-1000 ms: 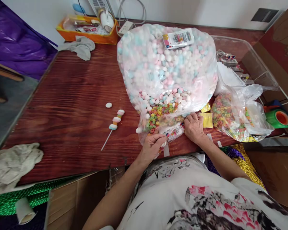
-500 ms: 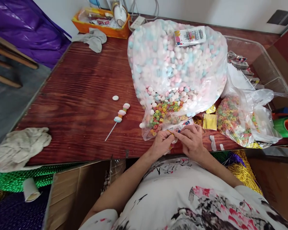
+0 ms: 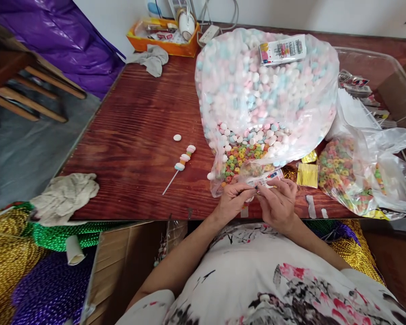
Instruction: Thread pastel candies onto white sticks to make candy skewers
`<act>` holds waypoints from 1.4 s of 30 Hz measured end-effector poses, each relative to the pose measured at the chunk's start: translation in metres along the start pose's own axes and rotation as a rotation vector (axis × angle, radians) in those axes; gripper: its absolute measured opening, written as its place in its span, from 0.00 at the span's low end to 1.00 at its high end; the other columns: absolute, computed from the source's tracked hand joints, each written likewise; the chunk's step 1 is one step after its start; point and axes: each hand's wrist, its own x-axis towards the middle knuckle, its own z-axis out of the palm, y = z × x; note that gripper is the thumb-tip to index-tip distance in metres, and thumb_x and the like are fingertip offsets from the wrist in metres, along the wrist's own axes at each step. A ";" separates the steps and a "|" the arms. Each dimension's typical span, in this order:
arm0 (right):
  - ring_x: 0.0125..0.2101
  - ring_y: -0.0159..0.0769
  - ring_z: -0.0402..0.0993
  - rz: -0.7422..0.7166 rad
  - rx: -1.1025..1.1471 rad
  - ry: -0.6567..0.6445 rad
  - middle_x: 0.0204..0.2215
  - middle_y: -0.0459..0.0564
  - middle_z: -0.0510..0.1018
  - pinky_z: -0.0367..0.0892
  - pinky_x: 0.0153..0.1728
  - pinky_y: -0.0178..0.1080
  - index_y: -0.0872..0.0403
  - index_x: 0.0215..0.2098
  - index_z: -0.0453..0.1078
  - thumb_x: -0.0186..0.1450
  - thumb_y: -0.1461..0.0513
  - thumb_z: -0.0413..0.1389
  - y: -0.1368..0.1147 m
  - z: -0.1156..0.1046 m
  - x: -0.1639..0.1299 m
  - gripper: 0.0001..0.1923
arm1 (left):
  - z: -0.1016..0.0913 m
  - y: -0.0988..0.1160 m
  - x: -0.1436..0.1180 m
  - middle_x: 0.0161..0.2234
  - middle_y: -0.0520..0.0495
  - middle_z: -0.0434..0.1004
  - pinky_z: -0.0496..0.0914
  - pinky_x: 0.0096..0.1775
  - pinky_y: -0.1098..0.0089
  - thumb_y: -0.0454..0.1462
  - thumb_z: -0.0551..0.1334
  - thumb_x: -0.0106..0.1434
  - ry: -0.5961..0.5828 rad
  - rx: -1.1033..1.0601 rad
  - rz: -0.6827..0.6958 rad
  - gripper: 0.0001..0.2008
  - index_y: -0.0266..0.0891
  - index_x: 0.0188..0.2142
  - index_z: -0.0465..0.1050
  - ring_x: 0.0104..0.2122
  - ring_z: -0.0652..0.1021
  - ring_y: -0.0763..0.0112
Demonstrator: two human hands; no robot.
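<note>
My left hand [image 3: 232,200] and my right hand [image 3: 279,203] meet at the table's near edge, fingertips pinched together on a small thin item that I cannot make out. Just beyond them lies a printed wrapper [image 3: 266,178] at the mouth of a big clear bag [image 3: 264,90] full of pastel marshmallow candies, with coloured cereal rings [image 3: 238,159] spilling at its opening. A finished candy skewer [image 3: 182,164] lies to the left on the wooden table [image 3: 135,135], with one loose white candy [image 3: 177,137] above it.
A second bag of cereal rings [image 3: 352,178] and gold foil ties [image 3: 307,174] lie to the right. A clear tray [image 3: 368,81] sits at the back right, an orange box [image 3: 162,38] at the back. Rags [image 3: 65,195], bead rolls and a cardboard box [image 3: 122,266] lie at the near left.
Both hands came off the bag's mouth and drew together near the table edge, pinching something small. The camera swung to the left, showing more floor and chair.
</note>
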 end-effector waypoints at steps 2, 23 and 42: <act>0.45 0.48 0.74 0.086 0.016 0.055 0.31 0.48 0.82 0.57 0.51 0.54 0.48 0.45 0.73 0.64 0.66 0.60 -0.002 -0.001 -0.002 0.12 | -0.001 0.000 0.001 0.24 0.49 0.74 0.64 0.29 0.72 0.44 0.69 0.55 -0.021 0.020 0.053 0.12 0.37 0.26 0.81 0.26 0.69 0.73; 0.35 0.41 0.68 -0.729 0.290 -0.329 0.26 0.52 0.73 0.67 0.36 0.45 0.53 0.31 0.71 0.70 0.68 0.47 0.015 -0.016 0.011 0.14 | -0.021 0.007 -0.003 0.15 0.51 0.71 0.56 0.14 0.77 0.41 0.76 0.43 -0.764 -0.063 -0.625 0.13 0.36 0.19 0.76 0.12 0.63 0.79; 0.48 0.42 0.73 -0.929 0.310 -0.148 0.34 0.51 0.81 0.63 0.46 0.51 0.54 0.29 0.73 0.69 0.67 0.53 0.014 -0.002 0.018 0.12 | -0.013 0.021 0.003 0.27 0.53 0.81 0.75 0.35 0.71 0.38 0.81 0.34 -1.006 0.026 -0.457 0.21 0.38 0.29 0.79 0.30 0.79 0.69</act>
